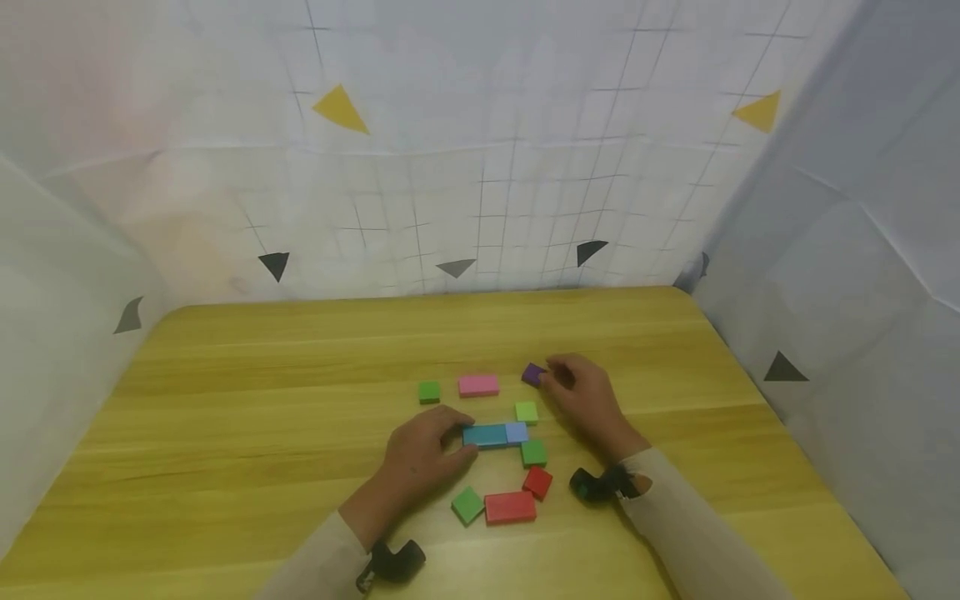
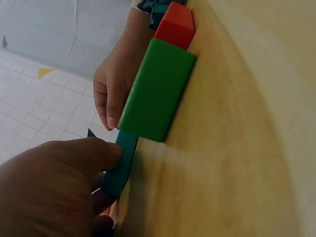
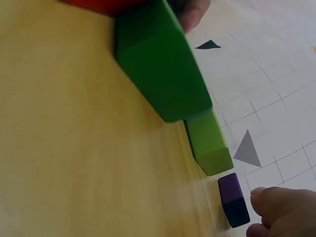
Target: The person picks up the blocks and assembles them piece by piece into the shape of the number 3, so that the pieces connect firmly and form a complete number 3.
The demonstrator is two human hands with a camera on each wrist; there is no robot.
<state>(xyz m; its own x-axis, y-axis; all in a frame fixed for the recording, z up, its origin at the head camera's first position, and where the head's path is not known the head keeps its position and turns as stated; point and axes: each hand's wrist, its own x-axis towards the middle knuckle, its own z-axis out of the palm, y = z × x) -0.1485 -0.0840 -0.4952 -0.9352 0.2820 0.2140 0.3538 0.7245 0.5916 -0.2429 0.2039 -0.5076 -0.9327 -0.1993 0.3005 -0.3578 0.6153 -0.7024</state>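
My left hand (image 1: pixel 423 450) grips the left end of a long blue block (image 1: pixel 484 437) flat on the table, thumb on the near side and fingers on the far side. A small light blue block (image 1: pixel 517 432) touches that block's right end. My right hand (image 1: pixel 588 396) is at the right of a small purple block (image 1: pixel 533 374), loosely bent; the right wrist view shows a slight gap between its fingers (image 3: pixel 264 195) and the block. Between the hands lie a light green block (image 1: pixel 527 412) and a green block (image 1: pixel 533 452).
Nearer me are a long red block (image 1: pixel 510 507), a small red block (image 1: pixel 537 482) and a tilted green block (image 1: pixel 468 506). Farther off lie a pink block (image 1: pixel 478 385) and another green block (image 1: pixel 429 392). White sheets (image 1: pixel 450 200) surround the wooden table (image 1: pixel 262 400).
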